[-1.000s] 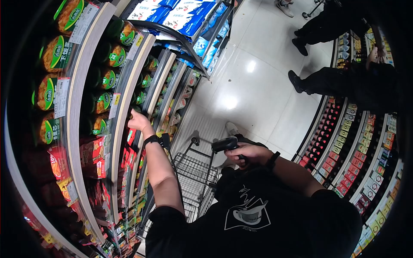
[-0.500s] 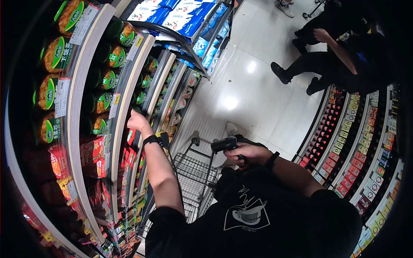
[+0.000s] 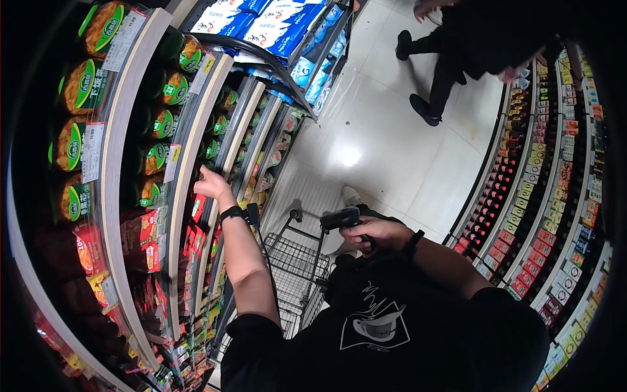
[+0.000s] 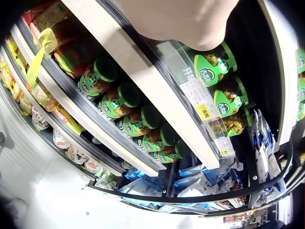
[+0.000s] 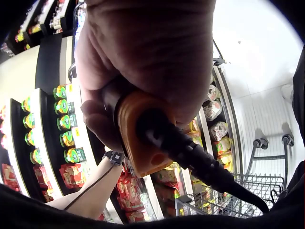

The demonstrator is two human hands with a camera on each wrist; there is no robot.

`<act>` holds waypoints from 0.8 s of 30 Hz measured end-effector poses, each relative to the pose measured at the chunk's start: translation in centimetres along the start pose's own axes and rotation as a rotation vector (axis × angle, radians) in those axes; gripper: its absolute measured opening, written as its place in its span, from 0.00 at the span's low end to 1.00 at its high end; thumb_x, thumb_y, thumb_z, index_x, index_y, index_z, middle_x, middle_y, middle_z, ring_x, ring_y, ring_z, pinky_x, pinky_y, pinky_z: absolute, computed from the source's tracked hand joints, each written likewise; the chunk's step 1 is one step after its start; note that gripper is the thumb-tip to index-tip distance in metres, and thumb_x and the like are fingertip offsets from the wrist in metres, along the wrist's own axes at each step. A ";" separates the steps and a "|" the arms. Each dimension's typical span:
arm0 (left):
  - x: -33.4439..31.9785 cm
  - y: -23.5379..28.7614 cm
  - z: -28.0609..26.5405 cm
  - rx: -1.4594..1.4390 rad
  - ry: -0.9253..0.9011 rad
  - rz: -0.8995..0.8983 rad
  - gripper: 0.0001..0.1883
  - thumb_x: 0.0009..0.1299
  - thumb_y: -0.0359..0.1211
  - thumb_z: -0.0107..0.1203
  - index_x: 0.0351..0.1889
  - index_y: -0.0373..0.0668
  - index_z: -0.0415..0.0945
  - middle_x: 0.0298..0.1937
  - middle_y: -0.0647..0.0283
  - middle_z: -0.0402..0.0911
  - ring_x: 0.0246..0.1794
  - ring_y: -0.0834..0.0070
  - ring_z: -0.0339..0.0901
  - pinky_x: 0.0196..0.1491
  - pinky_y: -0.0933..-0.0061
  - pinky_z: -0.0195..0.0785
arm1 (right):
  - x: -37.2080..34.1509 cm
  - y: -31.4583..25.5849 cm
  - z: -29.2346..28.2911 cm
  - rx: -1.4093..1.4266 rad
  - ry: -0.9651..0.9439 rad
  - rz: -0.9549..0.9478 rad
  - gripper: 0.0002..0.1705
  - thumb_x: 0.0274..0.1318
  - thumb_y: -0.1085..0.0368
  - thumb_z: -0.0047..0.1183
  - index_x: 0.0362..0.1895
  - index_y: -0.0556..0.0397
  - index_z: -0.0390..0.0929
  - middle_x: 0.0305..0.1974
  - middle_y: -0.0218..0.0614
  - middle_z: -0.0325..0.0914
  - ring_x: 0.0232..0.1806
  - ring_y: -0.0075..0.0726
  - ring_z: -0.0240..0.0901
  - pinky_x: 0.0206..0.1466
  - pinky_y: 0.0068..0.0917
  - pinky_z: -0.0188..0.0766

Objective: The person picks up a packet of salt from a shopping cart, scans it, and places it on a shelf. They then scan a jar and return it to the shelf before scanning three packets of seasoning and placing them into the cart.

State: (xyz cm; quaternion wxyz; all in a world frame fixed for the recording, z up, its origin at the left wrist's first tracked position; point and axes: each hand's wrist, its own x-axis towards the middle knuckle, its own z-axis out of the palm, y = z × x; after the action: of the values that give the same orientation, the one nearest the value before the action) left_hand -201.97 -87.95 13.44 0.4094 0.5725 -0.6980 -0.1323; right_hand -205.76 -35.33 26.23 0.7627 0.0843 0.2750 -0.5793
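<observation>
My left hand [image 3: 213,186] is at the front edge of a left-side shelf, beside jars with green labels [image 3: 155,159]. The left wrist view has part of this hand [image 4: 181,19] over the shelf edge, above a price label [image 4: 199,98] and more jars [image 4: 212,69]; its fingertips are hidden. Held in front of my body, my right hand [image 3: 379,233] grips a black handheld device [image 3: 340,219]. Seen from the right wrist, the fingers of this hand [image 5: 147,57] curl round the handle, which has an orange end [image 5: 143,138] and a thick black cable [image 5: 190,160].
A wire cart [image 3: 294,261] stands between my arms, by the shelves. Blue and white bags [image 3: 281,29] lie on a rack beyond it. Small bottles and boxes fill shelves on the right [image 3: 522,255]. A person in black [image 3: 483,39] is in the aisle [image 3: 366,117].
The people in dark clothes have moved along the aisle, and one now stands nearer the middle. Both my hands have stayed almost where they were.
</observation>
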 end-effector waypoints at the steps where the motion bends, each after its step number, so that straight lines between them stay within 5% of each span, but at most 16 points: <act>1: 0.0 -0.1 0.1 -0.010 0.016 0.023 0.35 0.71 0.46 0.70 0.32 0.10 0.79 0.30 0.21 0.81 0.34 0.27 0.83 0.44 0.33 0.72 | 0.0 -0.1 0.0 -0.002 -0.009 -0.007 0.11 0.81 0.54 0.58 0.53 0.44 0.75 0.28 0.17 0.68 0.23 0.14 0.62 0.25 0.23 0.57; 4: -0.7 2.5 -1.5 -0.029 0.001 0.012 0.36 0.71 0.48 0.70 0.32 0.10 0.80 0.31 0.20 0.81 0.35 0.26 0.83 0.45 0.32 0.73 | -0.5 -1.0 1.5 -0.034 0.033 0.000 0.18 0.82 0.50 0.56 0.37 0.40 0.69 0.24 0.15 0.63 0.21 0.12 0.59 0.23 0.21 0.52; 7: -0.8 3.8 -2.6 0.054 -0.038 -0.021 0.34 0.71 0.47 0.71 0.33 0.12 0.82 0.30 0.21 0.81 0.34 0.27 0.83 0.44 0.33 0.73 | -0.2 -1.0 1.5 -0.038 0.020 0.002 0.18 0.82 0.50 0.56 0.37 0.40 0.69 0.24 0.15 0.63 0.21 0.12 0.59 0.22 0.21 0.52; 10: -0.6 3.7 -2.7 0.104 -0.081 -0.046 0.33 0.71 0.47 0.71 0.33 0.14 0.83 0.30 0.22 0.81 0.33 0.27 0.83 0.44 0.33 0.74 | 0.2 -0.5 0.5 -0.015 -0.002 0.005 0.10 0.81 0.54 0.58 0.47 0.44 0.77 0.26 0.17 0.68 0.22 0.15 0.62 0.25 0.22 0.57; 17: 0.2 4.3 -3.7 0.260 -0.204 -0.038 0.35 0.74 0.53 0.65 0.32 0.18 0.86 0.30 0.25 0.83 0.34 0.29 0.85 0.44 0.35 0.77 | 0.5 -0.1 0.5 -0.017 0.023 0.019 0.13 0.81 0.52 0.58 0.43 0.43 0.76 0.25 0.17 0.68 0.22 0.14 0.62 0.24 0.22 0.58; 24: 1.2 4.7 -4.3 0.351 -0.322 -0.095 0.35 0.75 0.57 0.62 0.40 0.25 0.89 0.43 0.30 0.89 0.49 0.32 0.87 0.58 0.38 0.79 | 0.4 -0.7 1.7 -0.040 0.034 0.021 0.15 0.81 0.52 0.59 0.39 0.43 0.74 0.26 0.17 0.67 0.21 0.13 0.62 0.22 0.21 0.57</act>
State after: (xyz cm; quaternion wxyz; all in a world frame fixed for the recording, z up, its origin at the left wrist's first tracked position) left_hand -202.09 -86.36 19.77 0.1805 0.6385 -0.7389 -0.1173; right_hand -205.78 -36.70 27.59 0.7654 0.0815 0.2985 -0.5642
